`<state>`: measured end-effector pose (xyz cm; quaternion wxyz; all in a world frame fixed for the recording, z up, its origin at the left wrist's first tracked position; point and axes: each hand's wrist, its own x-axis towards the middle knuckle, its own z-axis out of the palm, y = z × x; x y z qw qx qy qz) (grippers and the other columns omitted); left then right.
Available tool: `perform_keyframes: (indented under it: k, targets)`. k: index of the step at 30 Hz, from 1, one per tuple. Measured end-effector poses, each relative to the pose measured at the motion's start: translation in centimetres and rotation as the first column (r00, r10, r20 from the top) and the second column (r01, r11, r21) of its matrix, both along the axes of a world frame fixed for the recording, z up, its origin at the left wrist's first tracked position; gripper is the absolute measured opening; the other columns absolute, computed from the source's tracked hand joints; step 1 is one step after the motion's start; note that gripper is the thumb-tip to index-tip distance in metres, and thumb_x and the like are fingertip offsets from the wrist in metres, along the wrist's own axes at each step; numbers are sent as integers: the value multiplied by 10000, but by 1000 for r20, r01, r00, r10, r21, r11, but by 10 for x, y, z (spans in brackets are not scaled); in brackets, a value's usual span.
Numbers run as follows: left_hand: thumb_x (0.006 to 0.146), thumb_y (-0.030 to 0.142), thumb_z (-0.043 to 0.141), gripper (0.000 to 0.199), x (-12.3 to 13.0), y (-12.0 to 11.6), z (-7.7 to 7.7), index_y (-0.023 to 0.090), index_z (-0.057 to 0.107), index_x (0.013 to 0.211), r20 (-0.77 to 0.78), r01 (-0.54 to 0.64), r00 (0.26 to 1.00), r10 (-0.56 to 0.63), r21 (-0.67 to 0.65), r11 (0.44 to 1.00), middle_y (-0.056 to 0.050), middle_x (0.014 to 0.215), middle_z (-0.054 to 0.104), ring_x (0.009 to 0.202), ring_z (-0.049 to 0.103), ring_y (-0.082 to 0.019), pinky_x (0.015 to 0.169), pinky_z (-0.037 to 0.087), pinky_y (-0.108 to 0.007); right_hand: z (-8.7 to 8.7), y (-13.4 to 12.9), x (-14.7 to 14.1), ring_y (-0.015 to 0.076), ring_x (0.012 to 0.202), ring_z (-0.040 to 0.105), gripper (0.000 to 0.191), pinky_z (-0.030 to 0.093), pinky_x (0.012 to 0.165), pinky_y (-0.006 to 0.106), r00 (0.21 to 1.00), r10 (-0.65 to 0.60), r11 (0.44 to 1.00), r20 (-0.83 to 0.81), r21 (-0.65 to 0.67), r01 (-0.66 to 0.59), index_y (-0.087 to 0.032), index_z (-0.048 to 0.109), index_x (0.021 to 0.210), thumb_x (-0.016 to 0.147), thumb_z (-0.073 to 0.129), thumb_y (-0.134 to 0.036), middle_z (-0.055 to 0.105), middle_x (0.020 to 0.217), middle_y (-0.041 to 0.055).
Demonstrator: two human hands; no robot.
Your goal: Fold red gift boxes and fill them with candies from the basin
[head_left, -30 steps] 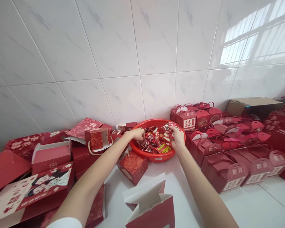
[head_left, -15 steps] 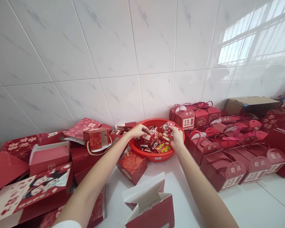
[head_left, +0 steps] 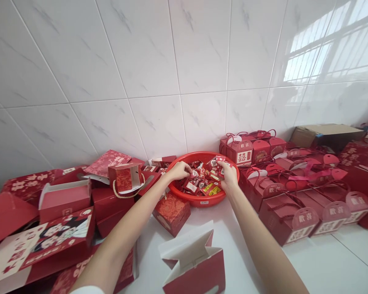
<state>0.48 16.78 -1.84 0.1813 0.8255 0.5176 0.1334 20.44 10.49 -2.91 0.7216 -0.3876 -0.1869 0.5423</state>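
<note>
- At the foot of the tiled wall [head_left: 202,61], your red basket [head_left: 203,201] sits on the white surface [head_left: 237,245], holding a loose heap of wrapped sweets [head_left: 204,176].
- Your left hand [head_left: 180,170] reaches over the basket's left side, its fingers curled down at the sweets; whether they pinch one or only touch it, you cannot tell from this view.
- Your right hand [head_left: 229,175] is at the basket's right side, pinching red-and-white packets [head_left: 220,159] between thumb and fingers.
- Between your hands, near the basket's front, lies a yellow packet [head_left: 213,190].
- Nearest you, between your forearms, an open red box [head_left: 198,273] stands upright, its white inside showing.
- Just beside the basket at front left is a patterned red box [head_left: 172,212].
- Farther left, a small box with a rope handle [head_left: 126,179] rests among piled red boxes [head_left: 66,200].
- On your right, handled gift boxes [head_left: 286,220] stand in rows, with a cardboard box [head_left: 331,130] behind them.
</note>
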Motion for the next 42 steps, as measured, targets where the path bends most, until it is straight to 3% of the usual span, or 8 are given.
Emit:
perform_keyframes:
  k: [4,11,14,20,25,29,37,42]
  targets:
    - [725,39,611,320,8,-5,2,165,800,952,-86,28,996,-21,76,997,-86,1144,752,1158,641,-254,1007,465,-286,-1,1,-1,141,461,613,80,472,369,199,1000,-6,1000,1,-4,6,-141,632,687,660,707,-134,658,535,5]
    - [673,58,688,394,42,-7,-5,214,793,1020,-216,205,949,-231,-136,969,-21,991,794,926,720,-200,782,513,-195,0,-1,-1,130,453,608,126,477,370,192,1000,11,1000,8,5,-11,-156,631,708,628,725,-131,665,553,-15]
    - [642,26,669,516,51,3,-10,222,764,1110,-255,173,946,-198,-119,978,-54,1048,785,963,715,-227,785,511,-220,1,-2,-1,127,453,603,123,494,385,200,1000,14,1000,14,16,-14,-156,627,707,634,723,-132,667,561,-15]
    - [695,67,638,470,45,27,-1,241,747,1117,-262,91,960,-100,-44,995,-53,1139,759,1020,694,-207,809,504,-216,-1,0,-1,137,467,613,110,486,389,200,1000,14,1000,28,23,-15,-159,629,689,634,723,-145,656,544,-10]
    - [636,142,726,270,28,29,7,211,792,889,-324,26,945,-50,-80,996,-39,952,786,895,708,-208,737,507,-211,-2,2,-1,140,479,613,90,483,386,201,1000,12,1000,23,21,-13,-155,625,676,639,705,-138,646,531,-6]
    - [565,164,780,283,21,24,4,218,795,842,-342,15,939,-49,-99,995,-23,910,782,875,702,-207,714,502,-201,-3,2,-1,138,480,612,102,486,388,201,1000,11,1000,22,23,-11,-161,617,678,637,707,-139,657,548,-6]
    - [690,70,634,408,40,12,3,197,784,1047,-277,135,946,-166,-125,983,-30,1001,788,917,714,-190,765,512,-196,-1,0,-2,135,467,610,115,483,385,196,999,5,1000,36,21,-6,-159,625,696,637,721,-133,651,540,-15]
    - [707,33,612,513,65,5,-10,259,753,1145,-292,238,919,-265,-126,963,-21,1063,779,951,711,-206,819,513,-231,1,-1,-2,138,454,607,110,485,382,205,999,8,1000,37,14,-8,-154,620,712,655,708,-120,661,550,-5]
